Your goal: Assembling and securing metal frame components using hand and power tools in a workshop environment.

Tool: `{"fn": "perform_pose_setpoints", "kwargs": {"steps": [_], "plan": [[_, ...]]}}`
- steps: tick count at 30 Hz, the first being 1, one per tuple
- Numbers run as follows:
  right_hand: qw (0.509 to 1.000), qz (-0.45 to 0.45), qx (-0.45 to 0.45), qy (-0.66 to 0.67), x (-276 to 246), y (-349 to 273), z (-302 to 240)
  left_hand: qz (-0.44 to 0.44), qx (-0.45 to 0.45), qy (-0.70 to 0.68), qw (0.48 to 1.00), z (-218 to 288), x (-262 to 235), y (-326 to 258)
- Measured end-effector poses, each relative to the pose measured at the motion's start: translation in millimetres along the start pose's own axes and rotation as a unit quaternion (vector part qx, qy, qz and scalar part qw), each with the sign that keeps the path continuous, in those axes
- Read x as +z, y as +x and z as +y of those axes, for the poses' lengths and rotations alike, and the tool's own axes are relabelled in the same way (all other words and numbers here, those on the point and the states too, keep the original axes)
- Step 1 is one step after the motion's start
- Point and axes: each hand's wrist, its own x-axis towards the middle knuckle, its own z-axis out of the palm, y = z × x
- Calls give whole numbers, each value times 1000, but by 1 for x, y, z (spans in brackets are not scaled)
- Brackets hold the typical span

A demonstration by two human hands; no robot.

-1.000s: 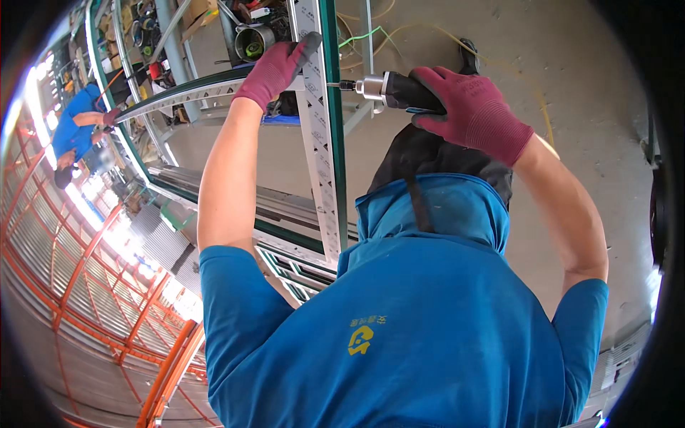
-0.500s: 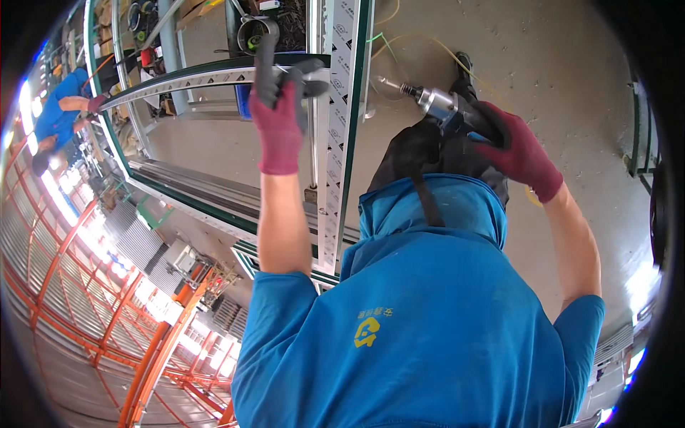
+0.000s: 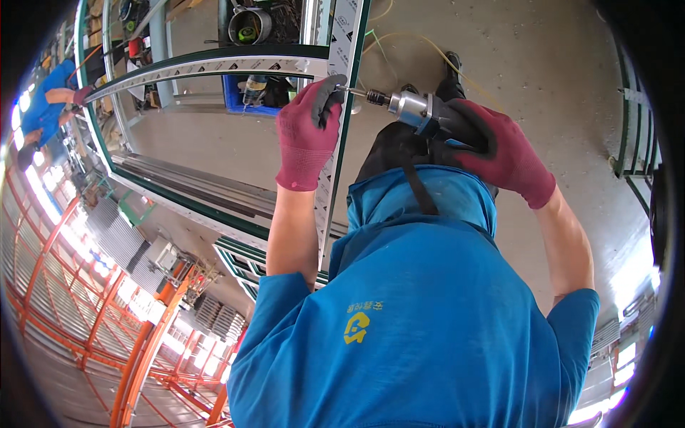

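Note:
My left hand (image 3: 307, 135), in a maroon glove, wraps around the upright bar (image 3: 344, 43) of a green and white metal window frame, fingertips right at the bit's tip. My right hand (image 3: 508, 158), also in a maroon glove, grips a power drill (image 3: 417, 110) held level, its bit touching that bar from the right. The frame's curved top bar (image 3: 207, 65) runs off to the left. Whether a screw sits under my fingers is hidden.
At the far left a co-worker in blue (image 3: 48, 100) has a gloved hand (image 3: 82, 94) on the frame's end. A blue crate (image 3: 246, 107) and a round bucket (image 3: 250, 25) stand beyond the frame. More frames (image 3: 239, 257) lie below, beside orange railings (image 3: 85, 314). A yellow cable (image 3: 428, 46) crosses the concrete floor.
My left hand has come off the top bar and down onto the upright bar at the bit. My right hand has brought the drill left until the bit meets the bar.

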Motion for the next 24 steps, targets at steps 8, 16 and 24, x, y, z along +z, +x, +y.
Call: {"fn": "perform_pose_setpoints", "kwargs": {"steps": [8, 16, 24], "plan": [[998, -13, -13, -66, -9, 4, -4, -8, 22, 40, 999, -11, 0, -2], [983, -7, -14, -182, -16, 3, -12, -92, 121, 269, 951, -12, -3, -4], [986, -102, 106, 83, -22, 4, -1, -94, 171, 267, 944, 0, 4, -4]]}}
